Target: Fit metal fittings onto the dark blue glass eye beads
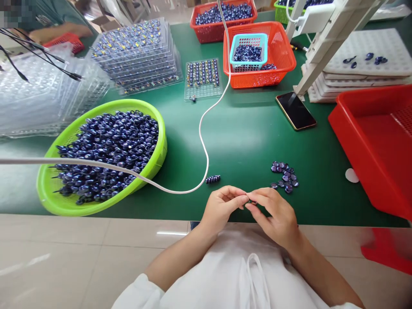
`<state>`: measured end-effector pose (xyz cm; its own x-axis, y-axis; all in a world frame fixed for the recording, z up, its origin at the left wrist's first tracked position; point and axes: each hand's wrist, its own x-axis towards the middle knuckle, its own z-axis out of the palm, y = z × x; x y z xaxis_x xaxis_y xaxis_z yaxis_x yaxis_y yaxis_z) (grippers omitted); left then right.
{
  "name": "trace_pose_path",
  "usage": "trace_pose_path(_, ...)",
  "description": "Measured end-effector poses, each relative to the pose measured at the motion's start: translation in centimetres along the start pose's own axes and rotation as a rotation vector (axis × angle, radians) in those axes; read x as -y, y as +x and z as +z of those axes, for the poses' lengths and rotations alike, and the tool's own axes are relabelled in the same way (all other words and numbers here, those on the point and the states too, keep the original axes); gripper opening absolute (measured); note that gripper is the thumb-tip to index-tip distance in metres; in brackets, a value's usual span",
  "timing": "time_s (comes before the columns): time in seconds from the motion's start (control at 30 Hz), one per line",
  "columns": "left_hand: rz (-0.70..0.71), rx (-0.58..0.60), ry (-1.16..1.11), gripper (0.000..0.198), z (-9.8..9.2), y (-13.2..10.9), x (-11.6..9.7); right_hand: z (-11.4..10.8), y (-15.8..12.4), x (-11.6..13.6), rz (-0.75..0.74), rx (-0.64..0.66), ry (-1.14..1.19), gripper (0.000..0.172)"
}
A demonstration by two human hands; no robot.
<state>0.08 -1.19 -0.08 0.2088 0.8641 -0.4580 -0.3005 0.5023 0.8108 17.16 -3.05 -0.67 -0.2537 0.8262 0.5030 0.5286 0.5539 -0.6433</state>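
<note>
Head view: pinching a small shiny bit [252,202] at five o'clock over the green table [182,146], with tips of left hand [222,208] and right hand [277,214] nearly closed around it. Press softly, hold straight. Mind loose round bits [286,178] at two o'clock from there.

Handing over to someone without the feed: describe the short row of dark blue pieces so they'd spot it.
On the green table, follow the white cable rightward from the lime-green basket to its upward bend. Just right of that bend, beyond the left hand, lies the short row. It forms a tight line, unlike the loose scatter of dark discs beyond the right hand.
</note>
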Motion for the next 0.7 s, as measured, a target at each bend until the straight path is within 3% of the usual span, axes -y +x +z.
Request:
trace_pose_path(0.13,0.032,-0.067,0.059,0.022,0.0,-0.2,-0.5,0.1,-0.1,-0.2,0.116,-0.008,0.076,0.027)
trace_pose_path(0.27,0.054,-0.090,0.114,0.025,0.1,-0.3,-0.7,0.3,-0.1,-0.2,0.087,-0.028,0.013,0.028)
trace_pose_path(0.47,0.064,0.006,0.160,0.027,-0.6,-0.8,-0.1,0.4,-0.2,-0.6,0.036,0.030,-0.033,0.025)
trace_pose_path(0.57,0.255,-0.004,0.436,0.017,-2.0,-1.1,-0.6,0.4,-0.4,-0.9,0.062,0.043,-0.025,0.022)
trace_pose_path(0.7,0.630,-0.248,0.873,0.015,-5.3,-0.6,-2.2,0.2,-0.6,-1.2,0.111,0.023,0.037,0.022)
